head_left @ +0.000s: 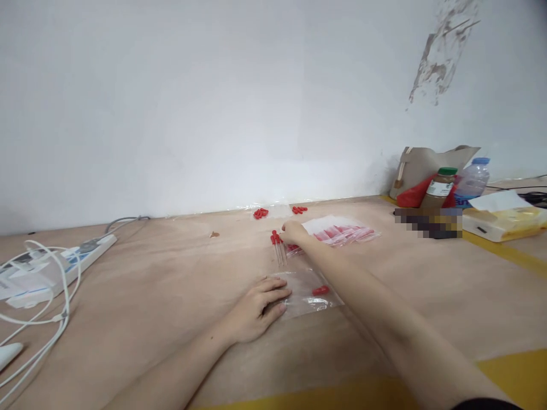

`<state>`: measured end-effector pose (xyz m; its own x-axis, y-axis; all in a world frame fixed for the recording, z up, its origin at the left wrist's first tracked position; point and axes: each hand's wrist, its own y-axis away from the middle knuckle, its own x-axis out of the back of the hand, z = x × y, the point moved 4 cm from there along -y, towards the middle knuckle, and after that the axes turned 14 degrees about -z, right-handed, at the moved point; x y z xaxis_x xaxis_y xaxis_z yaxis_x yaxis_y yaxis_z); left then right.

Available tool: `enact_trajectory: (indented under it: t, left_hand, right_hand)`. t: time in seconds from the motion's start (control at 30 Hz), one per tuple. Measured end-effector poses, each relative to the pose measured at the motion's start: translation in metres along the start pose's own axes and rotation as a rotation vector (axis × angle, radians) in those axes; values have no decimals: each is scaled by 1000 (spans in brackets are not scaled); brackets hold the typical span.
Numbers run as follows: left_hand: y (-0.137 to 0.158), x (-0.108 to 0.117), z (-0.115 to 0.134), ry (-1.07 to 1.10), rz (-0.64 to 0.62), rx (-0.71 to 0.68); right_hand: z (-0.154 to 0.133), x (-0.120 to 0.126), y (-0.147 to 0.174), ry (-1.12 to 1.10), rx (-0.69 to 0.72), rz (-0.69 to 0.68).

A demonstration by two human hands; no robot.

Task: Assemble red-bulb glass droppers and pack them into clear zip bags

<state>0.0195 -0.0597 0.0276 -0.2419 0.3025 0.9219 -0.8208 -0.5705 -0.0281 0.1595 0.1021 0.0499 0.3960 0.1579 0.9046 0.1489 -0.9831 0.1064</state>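
Note:
My left hand (265, 304) lies flat with its fingers spread on the left edge of a clear plastic bag (299, 310). On the right part of that bag is a red rubber bulb (320, 290). Beyond it, several glass droppers (278, 247) with red rubber bulbs lie side by side, their tubes pointing toward me. My right hand (294, 233) reaches across to them, fingers pinched at the bulb end of a dropper; the fingertips are partly hidden. Just right of this hand is a pile of clear bags with red-striped tops (342, 234).
Two clusters of red bulbs (260, 213) lie near the wall, by another clear bag (277, 210). A power strip (92, 253) with tangled white cables (66, 296) is at left. Bottles (440, 188), a grey bag (421, 162) and a tissue pack (504, 219) stand at right.

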Motion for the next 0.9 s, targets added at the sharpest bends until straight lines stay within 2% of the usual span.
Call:
enact_trajectory:
  t: [0.1, 0.2, 0.3, 0.37, 0.43, 0.53, 0.57, 0.63, 0.7, 0.77, 0.9]
  left_hand:
    - [0, -1, -2, -2, 0, 2]
    - [0, -1, -2, -12, -17, 2]
    - [0, -1, -1, -34, -48, -2]
    - [0, 0, 0, -44, -66, 0]
    - [0, 0, 0, -47, -74, 12]
    - [0, 1, 1, -49, -77, 23]
    - [0, 1, 1, -49, -81, 24]
    - [-1, 1, 1, -46, -89, 29]
    - [-1, 0, 0, -43, -101, 44]
    - [-1, -1, -1, -39, -111, 57]
    - [-1, -1, -2, -33, -116, 61]
  right_hand:
    - [3, -6, -13, -44, -41, -49]
    - [6, -9, -16, -108, -53, -41]
    - [6, -4, -14, -194, -42, 12]
    - [9, 6, -8, -263, -19, 93]
    - [19, 19, 5, -323, 5, 191]
    - [51, 39, 39, -450, 57, 352]
    - [66, 44, 55, -601, 109, 452]
    - [97, 48, 85, -822, 198, 552]
    - [124, 42, 112, -967, 214, 564]
    - [144, 32, 132, -1072, 171, 553]
    - [158, 12, 149, -1251, 114, 530]
